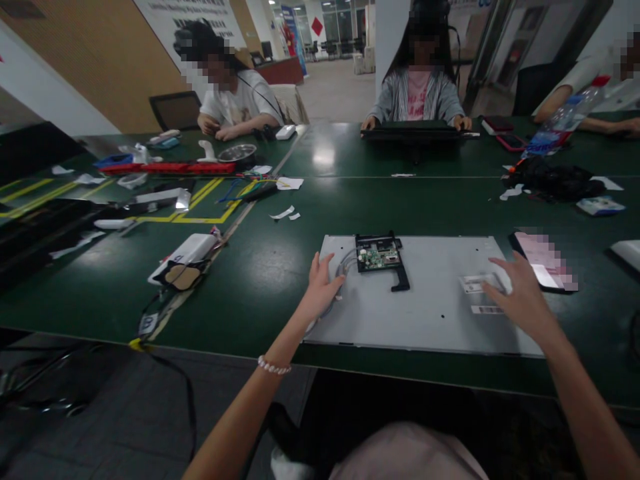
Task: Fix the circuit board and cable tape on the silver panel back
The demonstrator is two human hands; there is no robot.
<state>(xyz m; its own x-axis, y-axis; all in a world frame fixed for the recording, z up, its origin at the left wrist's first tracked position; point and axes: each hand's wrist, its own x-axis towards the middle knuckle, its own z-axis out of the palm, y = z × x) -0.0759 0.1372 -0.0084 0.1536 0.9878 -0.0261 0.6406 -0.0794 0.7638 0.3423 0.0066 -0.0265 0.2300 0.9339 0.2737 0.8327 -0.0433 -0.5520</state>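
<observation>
A flat light-grey panel (425, 327) lies on the table in front of me. A green circuit board (379, 257) in a black bracket (401, 279) sits near its far edge, left of its middle. Grey cables (345, 261) curve from the board toward the panel's left side. At that side my left hand (323, 288) is open, thumb and fingers apart, close to the cables; whether it touches them I cannot tell. Above the right part my right hand (523, 297) is open with fingers spread, near a white label (473, 285) and a barcode sticker (486, 310). Neither hand holds anything visible.
A phone (545, 261) lies right of the panel. To the left is a white battery-like pack (187, 260) with a cable hanging over the table edge. A bottle (565, 120) and black plastic bag (555, 179) are far right. Several people sit opposite, one holding a dark panel (420, 133).
</observation>
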